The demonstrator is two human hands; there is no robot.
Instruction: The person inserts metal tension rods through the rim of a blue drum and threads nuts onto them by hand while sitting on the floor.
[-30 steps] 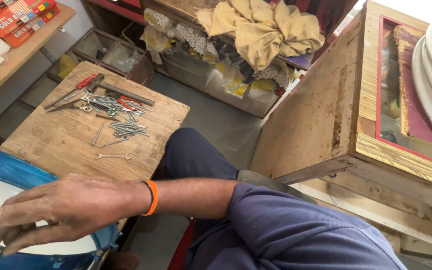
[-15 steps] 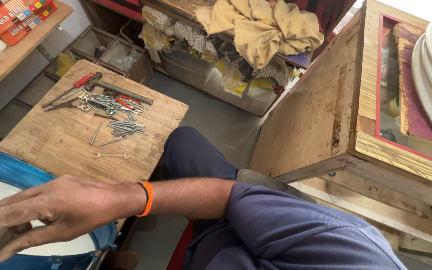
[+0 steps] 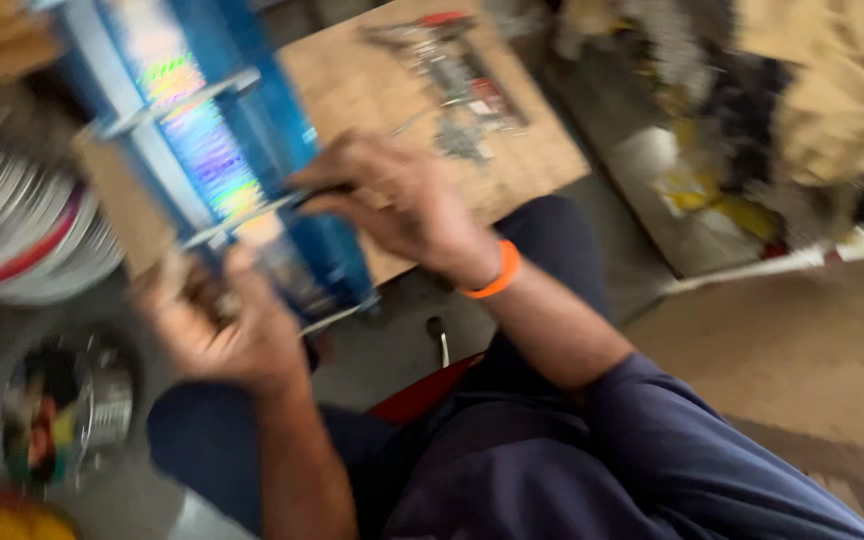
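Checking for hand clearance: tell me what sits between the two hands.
The blue drum shell, with its shiny metal rods, lies between the left hand and right hand; both touch it in the blurred head view.

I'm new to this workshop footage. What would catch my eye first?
A shiny blue drum with a rainbow sheen, upper left, held on its side by both hands: left hand below it, right hand with an orange wristband on top. Behind, blurred metal tools lie on a wooden board.

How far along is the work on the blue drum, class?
Done: little can be told through the blur. In hand: both hands, left hand and right hand, grip the blue drum, tilted on its side. Left: the tools lie on the wooden board.
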